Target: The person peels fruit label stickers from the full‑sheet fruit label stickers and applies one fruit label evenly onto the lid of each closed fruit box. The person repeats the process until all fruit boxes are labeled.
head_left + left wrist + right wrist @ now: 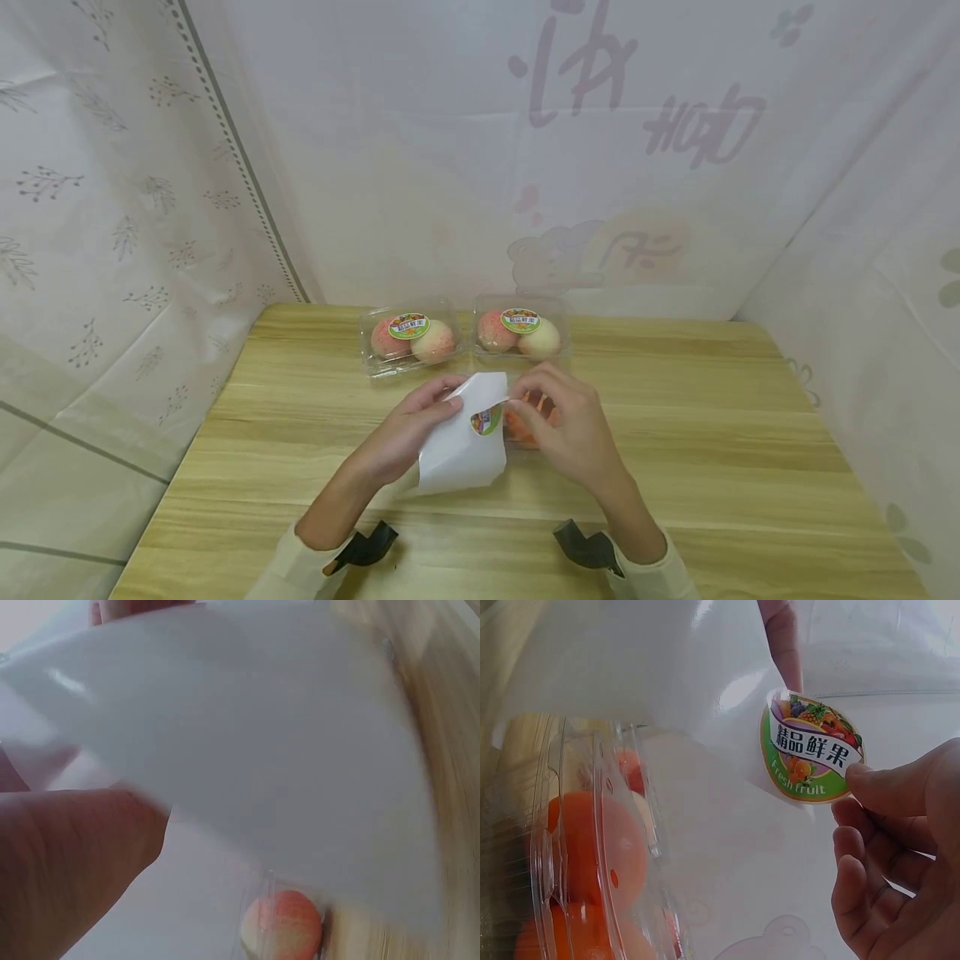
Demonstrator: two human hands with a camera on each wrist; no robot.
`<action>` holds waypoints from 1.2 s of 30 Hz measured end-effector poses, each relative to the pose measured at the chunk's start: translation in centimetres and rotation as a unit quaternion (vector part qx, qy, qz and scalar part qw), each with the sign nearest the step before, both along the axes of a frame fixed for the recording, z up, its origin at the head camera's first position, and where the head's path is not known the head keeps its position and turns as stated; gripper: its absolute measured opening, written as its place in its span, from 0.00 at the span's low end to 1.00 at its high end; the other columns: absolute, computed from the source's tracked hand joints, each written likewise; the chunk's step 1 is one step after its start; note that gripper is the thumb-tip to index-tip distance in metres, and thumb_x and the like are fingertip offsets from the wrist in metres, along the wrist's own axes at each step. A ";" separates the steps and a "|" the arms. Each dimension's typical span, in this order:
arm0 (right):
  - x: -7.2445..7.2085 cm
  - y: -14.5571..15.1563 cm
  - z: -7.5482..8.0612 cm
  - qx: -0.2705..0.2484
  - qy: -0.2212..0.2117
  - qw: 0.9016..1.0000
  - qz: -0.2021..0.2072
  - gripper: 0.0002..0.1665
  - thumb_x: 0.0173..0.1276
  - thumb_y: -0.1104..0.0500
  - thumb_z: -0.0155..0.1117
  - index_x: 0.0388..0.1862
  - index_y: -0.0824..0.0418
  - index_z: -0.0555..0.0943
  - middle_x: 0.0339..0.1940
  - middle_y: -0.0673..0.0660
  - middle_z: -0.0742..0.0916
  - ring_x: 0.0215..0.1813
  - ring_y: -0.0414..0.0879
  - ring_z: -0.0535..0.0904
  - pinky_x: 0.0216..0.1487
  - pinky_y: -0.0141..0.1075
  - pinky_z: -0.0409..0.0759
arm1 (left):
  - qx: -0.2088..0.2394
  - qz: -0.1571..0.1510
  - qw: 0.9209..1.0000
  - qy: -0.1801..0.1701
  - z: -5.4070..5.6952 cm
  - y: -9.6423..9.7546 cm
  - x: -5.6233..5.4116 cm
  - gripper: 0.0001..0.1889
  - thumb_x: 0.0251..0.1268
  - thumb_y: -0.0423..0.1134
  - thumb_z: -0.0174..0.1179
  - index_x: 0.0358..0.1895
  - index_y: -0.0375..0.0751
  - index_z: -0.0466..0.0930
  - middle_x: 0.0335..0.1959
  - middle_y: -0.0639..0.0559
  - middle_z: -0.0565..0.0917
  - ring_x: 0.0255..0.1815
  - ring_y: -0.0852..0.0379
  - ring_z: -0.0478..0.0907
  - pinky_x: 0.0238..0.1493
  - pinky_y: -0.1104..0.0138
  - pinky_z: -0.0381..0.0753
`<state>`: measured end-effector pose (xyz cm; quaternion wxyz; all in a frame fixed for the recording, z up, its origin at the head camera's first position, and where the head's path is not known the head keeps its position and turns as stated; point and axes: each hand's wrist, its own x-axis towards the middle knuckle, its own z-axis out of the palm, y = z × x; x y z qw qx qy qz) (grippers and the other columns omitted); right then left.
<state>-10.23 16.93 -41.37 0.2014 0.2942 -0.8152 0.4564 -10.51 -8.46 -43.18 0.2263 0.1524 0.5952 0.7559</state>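
Note:
My left hand [401,429] grips a white backing sheet [459,454] between thumb and fingers, above the table. An oval green "Fresh fruit" sticker [810,750] is at the sheet's edge, its near end lifted and its far side against the sheet. With thumb and index finger, my right hand [566,421] pinches the sticker's free edge. Beneath the hands stands a clear plastic box of orange fruit [592,847], partly hidden by the sheet and right hand. In the left wrist view, the sheet [262,727] covers most of the work, and the sticker is hidden.
Two clear boxes stand side by side at the table's back edge. The left box [408,333] and right box [520,329] each hold two pink-and-cream fruits and bear an oval sticker. A white printed curtain [405,183] hangs behind the wooden table [697,433].

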 end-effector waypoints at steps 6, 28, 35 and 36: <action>0.1 0.1 0.0 0.002 -0.009 1.000 -0.005 0.15 0.66 0.72 0.80 0.38 0.54 0.86 0.40 0.45 0.88 0.34 0.39 0.79 0.31 0.33 0.81 | 0.011 0.002 1.000 -0.001 -0.2 -0.7 0.0 0.25 0.88 0.34 0.47 0.76 0.20 0.61 0.55 0.50 0.83 0.48 0.58 0.86 0.44 0.66 0.87; 0.1 0.2 -0.2 0.002 -0.012 1.000 0.002 0.15 0.67 0.73 0.79 0.38 0.54 0.86 0.38 0.45 0.88 0.34 0.39 0.79 0.32 0.34 0.81 | -0.013 0.035 0.999 0.004 -1.5 -3.2 0.4 0.21 0.86 0.28 0.53 0.73 0.23 0.64 0.57 0.46 0.87 0.47 0.55 0.88 0.46 0.62 0.88; 0.0 0.3 -0.2 -0.001 -0.021 1.000 0.003 0.14 0.68 0.72 0.78 0.38 0.54 0.86 0.38 0.44 0.87 0.33 0.40 0.79 0.32 0.34 0.81 | -0.028 0.047 0.999 0.000 -2.3 -4.1 0.6 0.22 0.85 0.29 0.56 0.73 0.24 0.64 0.57 0.45 0.87 0.46 0.54 0.89 0.44 0.62 0.89; 0.0 0.3 -0.2 -0.001 -0.022 1.000 0.003 0.14 0.68 0.72 0.78 0.38 0.54 0.86 0.38 0.44 0.87 0.33 0.40 0.79 0.33 0.34 0.81 | -0.031 0.051 0.998 -0.003 -2.3 -4.3 0.7 0.22 0.84 0.29 0.56 0.73 0.24 0.64 0.57 0.44 0.87 0.46 0.54 0.89 0.44 0.62 0.89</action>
